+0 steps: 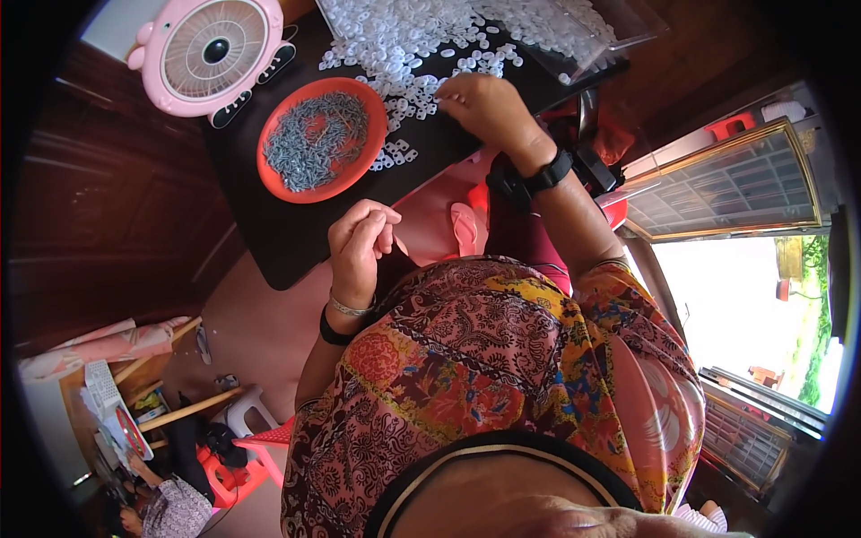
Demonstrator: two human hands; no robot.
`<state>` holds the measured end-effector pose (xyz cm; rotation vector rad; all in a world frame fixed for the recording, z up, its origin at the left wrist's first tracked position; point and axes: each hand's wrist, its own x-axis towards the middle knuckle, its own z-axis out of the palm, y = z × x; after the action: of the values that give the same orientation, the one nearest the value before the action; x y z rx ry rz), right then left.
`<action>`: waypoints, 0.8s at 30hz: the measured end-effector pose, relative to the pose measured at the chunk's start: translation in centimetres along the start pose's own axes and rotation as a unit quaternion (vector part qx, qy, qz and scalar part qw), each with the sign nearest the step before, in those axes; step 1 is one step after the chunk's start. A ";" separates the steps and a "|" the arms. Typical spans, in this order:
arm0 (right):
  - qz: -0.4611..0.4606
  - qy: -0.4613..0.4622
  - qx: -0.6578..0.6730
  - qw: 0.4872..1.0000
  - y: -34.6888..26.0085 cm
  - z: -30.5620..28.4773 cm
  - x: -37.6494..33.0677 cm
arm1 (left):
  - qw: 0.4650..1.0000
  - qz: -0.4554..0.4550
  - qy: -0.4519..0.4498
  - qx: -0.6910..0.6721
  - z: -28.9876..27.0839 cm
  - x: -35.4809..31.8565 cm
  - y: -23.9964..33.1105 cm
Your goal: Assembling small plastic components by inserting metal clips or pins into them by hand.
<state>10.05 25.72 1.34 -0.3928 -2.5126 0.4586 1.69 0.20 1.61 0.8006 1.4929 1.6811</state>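
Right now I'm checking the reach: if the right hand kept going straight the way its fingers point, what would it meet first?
The right hand points left along the black tabletop, fingertips in the white plastic pieces. Those come first; beyond them, probably the orange dish of grey metal parts, though depth is unclear.

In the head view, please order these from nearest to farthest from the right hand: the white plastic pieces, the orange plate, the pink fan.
From the right hand:
1. White plastic pieces, under its fingertips on the black table.
2. Orange plate of grey metal parts, to its left.
3. Pink fan, farthest, at the table's left corner.
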 end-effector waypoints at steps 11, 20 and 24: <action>0.028 -0.051 0.000 0.998 1.9 -0.2 1.3 | 1.000 -0.003 -0.010 -0.015 -0.4 -0.2 -0.2; -0.025 -0.044 -0.067 0.996 0.6 2.0 1.4 | 1.000 0.001 -0.015 0.002 -0.8 -0.4 -0.6; -0.010 -0.043 0.059 0.997 -0.9 1.0 0.5 | 1.000 -0.001 -0.007 0.011 -1.2 -0.4 -0.9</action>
<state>8.91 24.84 1.21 -0.3085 -2.5541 0.6251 1.00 -0.70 0.60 0.8204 1.5041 1.6582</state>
